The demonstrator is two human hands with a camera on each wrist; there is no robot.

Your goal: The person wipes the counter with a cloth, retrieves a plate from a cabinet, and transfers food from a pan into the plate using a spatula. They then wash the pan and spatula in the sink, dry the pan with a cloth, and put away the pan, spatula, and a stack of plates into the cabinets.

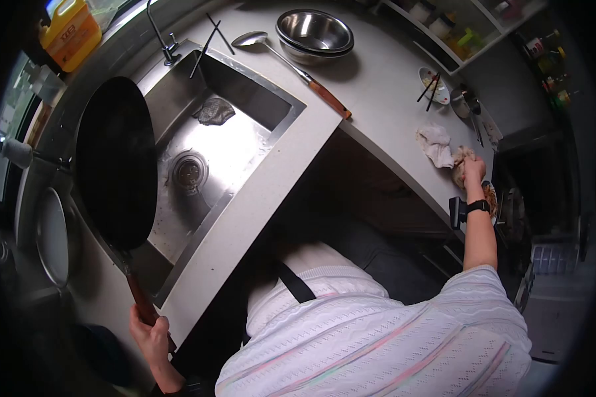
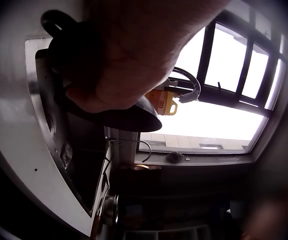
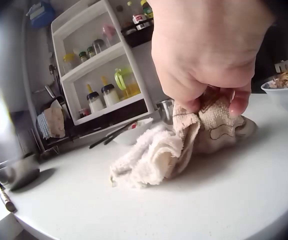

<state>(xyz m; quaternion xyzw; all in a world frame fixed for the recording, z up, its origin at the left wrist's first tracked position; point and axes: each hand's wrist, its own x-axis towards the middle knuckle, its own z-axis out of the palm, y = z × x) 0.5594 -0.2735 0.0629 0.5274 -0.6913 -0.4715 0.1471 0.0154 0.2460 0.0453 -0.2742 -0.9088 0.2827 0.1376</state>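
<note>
With my left hand [image 1: 151, 339] I grip the wooden handle [image 1: 141, 296] of a dark wok [image 1: 116, 162]. The wok is tilted up over the left side of the steel sink [image 1: 291, 106]; in the left wrist view the hand covers much of it. On the counter at the right, my right hand [image 1: 473, 171] pinches a beige cloth [image 3: 216, 122] from above, fingertips and thumb sunk into its folds. A crumpled white cloth [image 3: 149, 155] lies against the beige one. Beside that hand stands a bowl of food [image 3: 285, 86].
A ladle [image 1: 298, 71] with a wooden handle and stacked steel bowls [image 1: 314, 36] sit behind the sink. Chopsticks cross a small dish [image 1: 434, 86] farther back. The tap [image 1: 170, 51] rises at the sink's back corner. A lid-like round pan [image 1: 51, 238] stands left of the wok.
</note>
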